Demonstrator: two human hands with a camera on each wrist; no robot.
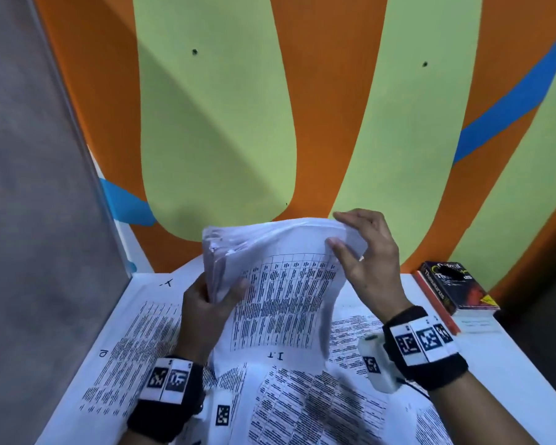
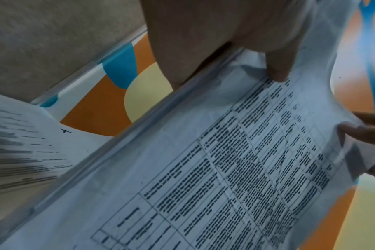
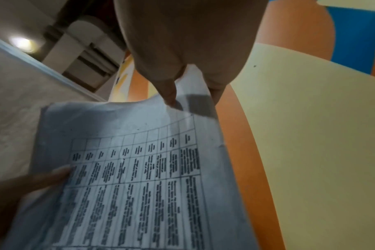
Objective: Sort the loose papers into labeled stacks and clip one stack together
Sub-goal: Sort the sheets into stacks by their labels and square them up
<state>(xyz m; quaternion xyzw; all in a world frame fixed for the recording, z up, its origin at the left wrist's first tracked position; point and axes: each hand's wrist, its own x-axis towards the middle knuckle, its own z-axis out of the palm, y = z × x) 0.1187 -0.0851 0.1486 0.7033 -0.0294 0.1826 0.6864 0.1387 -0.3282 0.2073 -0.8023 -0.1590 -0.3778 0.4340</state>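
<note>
A thick stack of printed papers [image 1: 280,284] is held up above the table, its top sheet a ruled grid of text marked "I.T" at the bottom. My left hand [image 1: 211,300] grips the stack's left edge, thumb on the front; the left wrist view shows that thumb [image 2: 276,67] pressed on the top sheet [image 2: 225,169]. My right hand [image 1: 363,255] pinches the top sheet's upper right corner between thumb and fingers, bending it away. In the right wrist view the fingertips [image 3: 171,99] meet at the corner of the sheet [image 3: 139,169].
Printed sheets [image 1: 135,342] cover the white table [image 1: 511,374], one marked "10" at the left, others [image 1: 302,406] near me. A dark thesaurus book [image 1: 456,287] lies at the back right on a red-edged book. A grey panel [image 1: 39,187] walls the left; a painted wall [image 1: 238,123] stands behind.
</note>
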